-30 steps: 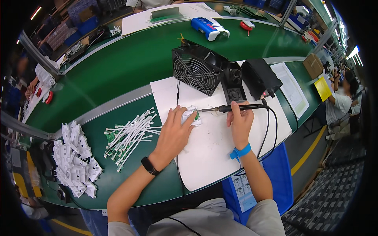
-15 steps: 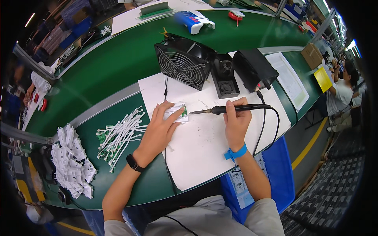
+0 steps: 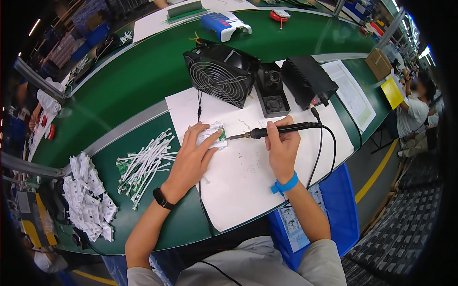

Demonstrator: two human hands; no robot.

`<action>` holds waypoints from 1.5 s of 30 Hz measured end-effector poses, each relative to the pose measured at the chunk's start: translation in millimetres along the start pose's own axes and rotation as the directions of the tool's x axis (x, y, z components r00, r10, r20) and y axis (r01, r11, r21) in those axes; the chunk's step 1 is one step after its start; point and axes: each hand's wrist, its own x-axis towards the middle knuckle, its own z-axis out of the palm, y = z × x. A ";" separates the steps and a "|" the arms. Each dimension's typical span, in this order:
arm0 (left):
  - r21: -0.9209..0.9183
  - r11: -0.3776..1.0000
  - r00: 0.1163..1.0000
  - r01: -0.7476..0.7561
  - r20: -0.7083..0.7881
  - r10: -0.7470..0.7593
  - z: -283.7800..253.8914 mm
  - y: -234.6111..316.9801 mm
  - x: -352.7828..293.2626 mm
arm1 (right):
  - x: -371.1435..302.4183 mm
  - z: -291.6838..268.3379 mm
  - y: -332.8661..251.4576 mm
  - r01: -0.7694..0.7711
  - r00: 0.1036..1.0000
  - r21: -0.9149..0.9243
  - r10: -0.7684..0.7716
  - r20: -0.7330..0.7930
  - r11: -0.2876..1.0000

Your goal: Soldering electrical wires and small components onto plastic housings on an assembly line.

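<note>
One white piece (image 3: 221,143) lies pinned under the left hand (image 3: 192,153); right hand (image 3: 284,149) grips soldering iron (image 3: 260,133).

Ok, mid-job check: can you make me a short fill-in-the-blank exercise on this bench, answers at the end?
1. The black-handled soldering iron is in the person's ____ hand.
2. The left hand holds a flat white plastic part bearing a small circuit board coloured ____.
3. The heap of white plastic pieces lies to the ____ of the bundle of thin white cables.
4. A round metal grille covers the front of the black ____.

Missing words: right; green; left; fan.
</note>
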 end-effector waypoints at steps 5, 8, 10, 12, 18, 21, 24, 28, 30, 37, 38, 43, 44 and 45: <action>-0.016 1.000 1.000 0.011 -0.012 -0.012 1.5 -0.9 -0.6 | 6.9 -1.2 3.0 -0.159 0.983 -0.022 0.156 -0.096 0.987; -0.011 1.000 1.000 0.013 -0.020 -0.014 2.0 -1.5 -0.7 | 9.2 -0.5 5.0 -0.189 0.975 -0.055 0.181 -0.125 0.980; -0.015 1.000 1.000 -0.001 -0.012 0.000 1.8 -1.9 -0.7 | 9.9 0.2 5.4 -0.151 0.984 -0.005 0.150 -0.097 0.988; -0.022 1.000 1.000 0.011 -0.019 -0.012 1.8 -2.0 -0.8 | 8.8 0.7 4.6 -0.158 0.982 0.026 0.160 -0.096 0.987; -0.003 1.000 1.000 0.005 -0.023 -0.005 2.8 -1.8 -0.4 | 5.1 -3.7 -3.0 -0.089 0.981 0.027 0.093 -0.173 0.996; 0.006 1.000 0.999 0.006 -0.035 -0.006 4.1 -2.2 -1.5 | 3.8 0.2 -2.7 -0.028 0.984 0.023 0.032 -0.178 0.999; 0.043 0.999 0.996 0.002 -0.093 0.002 7.1 -2.5 -2.2 | 1.9 2.7 -2.3 0.014 0.980 0.010 -0.012 -0.201 1.000; 0.163 0.986 0.978 -0.014 -0.201 0.047 10.6 0.7 0.2 | 2.5 -0.1 -4.2 0.063 0.976 0.011 -0.059 -0.210 0.998; 0.202 0.979 0.976 0.015 -0.215 0.030 9.6 4.0 2.6 | 1.6 -0.9 -5.4 0.043 0.974 0.024 -0.036 -0.226 0.999; 0.212 0.977 0.999 0.030 0.003 -0.032 -13.5 9.4 1.5 | 4.2 -2.3 -5.9 0.068 0.980 0.008 -0.066 -0.185 0.998; 0.175 0.984 0.999 0.022 0.032 -0.028 -16.9 8.6 2.6 | 4.2 -2.7 -5.9 0.082 0.982 0.018 -0.078 -0.172 0.996; 0.169 0.986 0.998 -0.006 -0.066 0.017 -26.2 11.6 7.5 | 4.0 -4.0 -6.0 0.086 0.973 0.015 -0.081 -0.214 0.996; 0.184 0.983 0.997 0.003 -0.077 0.012 -25.3 13.7 7.6 | 4.3 -4.2 -6.2 0.082 0.968 0.008 -0.078 -0.238 0.997; 0.205 0.978 0.994 0.033 -0.111 -0.011 -22.7 16.6 6.6 | 4.7 -3.9 -5.8 0.108 0.972 0.022 -0.101 -0.210 0.994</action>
